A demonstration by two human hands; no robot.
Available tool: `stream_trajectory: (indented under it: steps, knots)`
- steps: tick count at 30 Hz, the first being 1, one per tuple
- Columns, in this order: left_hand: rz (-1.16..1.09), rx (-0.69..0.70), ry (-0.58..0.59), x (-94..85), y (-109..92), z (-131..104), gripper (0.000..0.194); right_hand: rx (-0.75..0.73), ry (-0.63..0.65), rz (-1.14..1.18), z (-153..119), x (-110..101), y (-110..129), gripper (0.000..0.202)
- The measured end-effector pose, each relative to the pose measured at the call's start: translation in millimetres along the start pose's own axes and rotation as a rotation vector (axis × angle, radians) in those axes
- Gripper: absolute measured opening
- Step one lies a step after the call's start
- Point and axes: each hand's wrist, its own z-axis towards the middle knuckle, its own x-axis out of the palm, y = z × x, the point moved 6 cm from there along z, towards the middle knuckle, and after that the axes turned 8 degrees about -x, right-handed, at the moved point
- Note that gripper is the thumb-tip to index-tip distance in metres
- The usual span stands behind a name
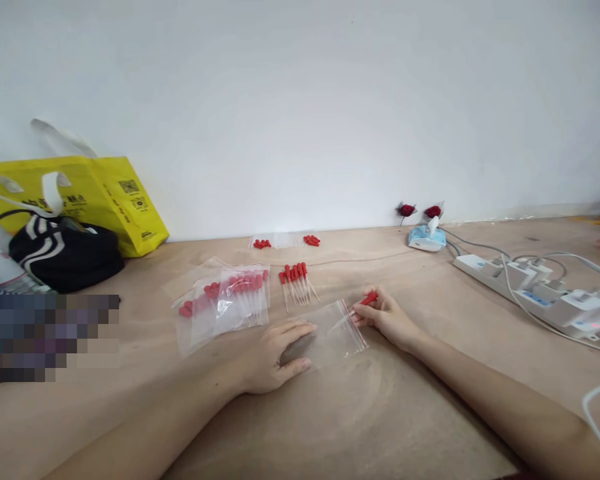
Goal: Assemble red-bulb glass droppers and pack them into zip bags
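Observation:
A clear zip bag [330,340] lies flat on the table, its red-lined opening on the right. My left hand [280,353] rests at the bag's left end, fingers and thumb apart on the plastic. At the opening, my right hand [383,317] is closed on a red-capped dropper [369,298], whose clear thin tip points left into the bag's mouth. Behind the bag lies a row of several red-capped droppers [295,273], tips toward me. To their left are overlapping clear bags [215,310] with red-capped droppers inside.
Near the wall lie more bagged red pieces [263,244]. A yellow bag [130,220] and a black striped item [75,257] stand at left. On the right are a blue tissue pack [427,239], two red flowers [433,211] and power strips [545,300] with cables.

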Motion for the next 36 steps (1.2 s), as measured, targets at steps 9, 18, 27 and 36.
stream_trajectory:
  steps: [9, 18, 27, 36]
  knots:
    - [-0.021, -0.011, 0.001, 0.0, 0.2, 0.9, 0.048, 0.033, 0.461, -0.191, -0.9, 9.2, -1.2, 0.035]
    - [-0.034, -0.029, -0.007, 0.1, 2.1, 1.5, 0.045, -0.08, 0.339, -0.263, 4.4, 3.1, 1.4, 0.036]
    - [-0.032, 0.032, -0.035, -1.0, -2.1, 2.5, 0.044, -0.054, 0.307, -0.113, 7.5, 1.1, 1.0, 0.038]
    - [-0.038, 0.049, -0.033, 1.9, -2.3, 3.7, 0.042, -0.063, 0.386, -0.323, -0.9, 20.9, -1.0, 0.029]
